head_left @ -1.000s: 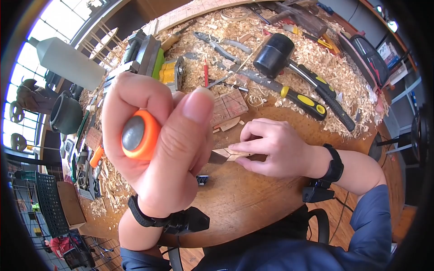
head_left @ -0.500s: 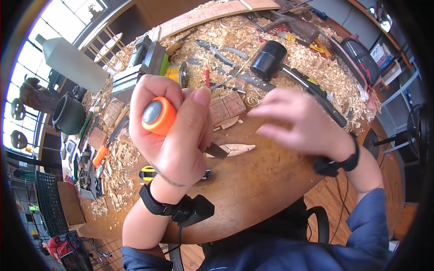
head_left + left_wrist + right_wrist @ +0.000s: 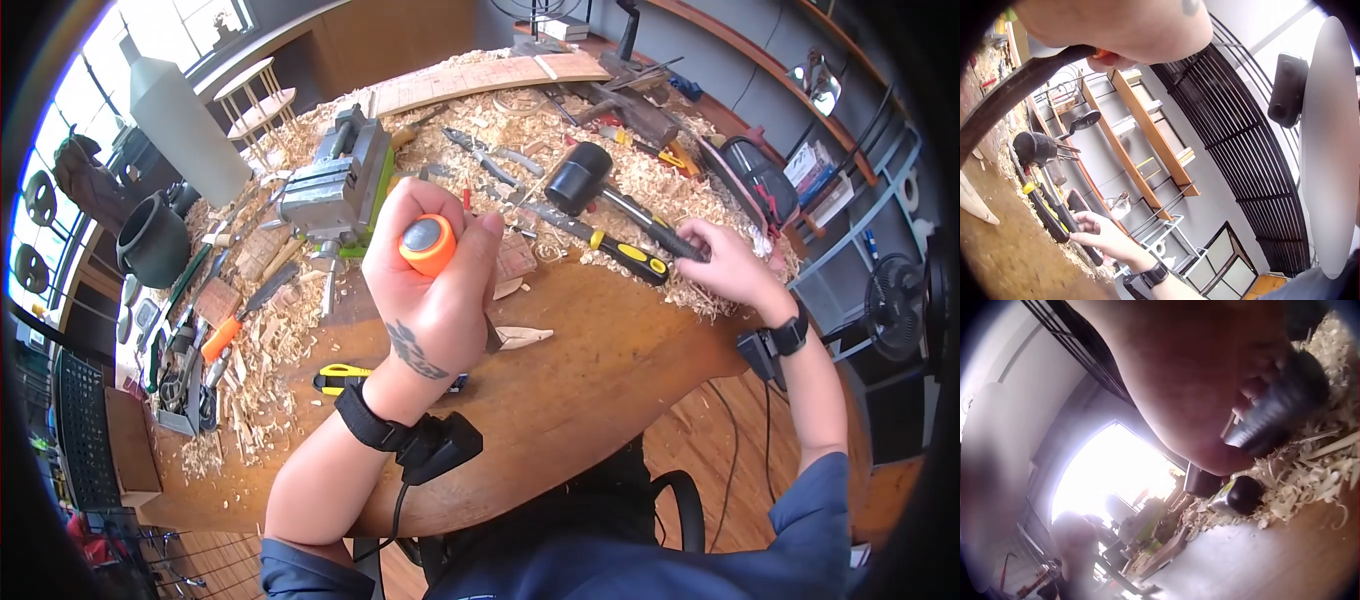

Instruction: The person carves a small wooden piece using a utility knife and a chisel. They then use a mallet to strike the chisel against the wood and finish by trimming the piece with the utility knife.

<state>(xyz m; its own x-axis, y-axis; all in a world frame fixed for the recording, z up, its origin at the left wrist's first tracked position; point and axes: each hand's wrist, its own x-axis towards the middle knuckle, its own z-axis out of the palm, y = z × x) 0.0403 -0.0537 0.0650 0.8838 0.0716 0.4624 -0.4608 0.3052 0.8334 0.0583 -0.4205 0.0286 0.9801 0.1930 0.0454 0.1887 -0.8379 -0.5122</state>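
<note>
One chisel point(image 3: 428, 246) in left hand point(image 3: 432, 290), one mallet point(image 3: 620, 205) under right hand point(image 3: 722, 262)

Orange-capped chisel point(image 3: 428, 245) upright on pale wood piece point(image 3: 523, 337), black rubber mallet point(image 3: 600, 188) (handle gripped) among shavings

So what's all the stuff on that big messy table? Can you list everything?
Chisel: one, orange handle with grey cap, gripped upright over the table middle.
Wood piece: one, pale, pointed, at the chisel's tip.
Rubber mallet: one, black head, on the shavings; its handle is under the right hand.
Black-and-yellow tool: one, beside the mallet.
Vise: one, grey with green, far left.
Pliers: one, grey, far side.
Wood shavings: heaps, tan, across the far half.
Table: one, brown, round.
Left hand: one, wrapped round the chisel.
Right hand: one, fingers closing on the mallet handle.
</note>
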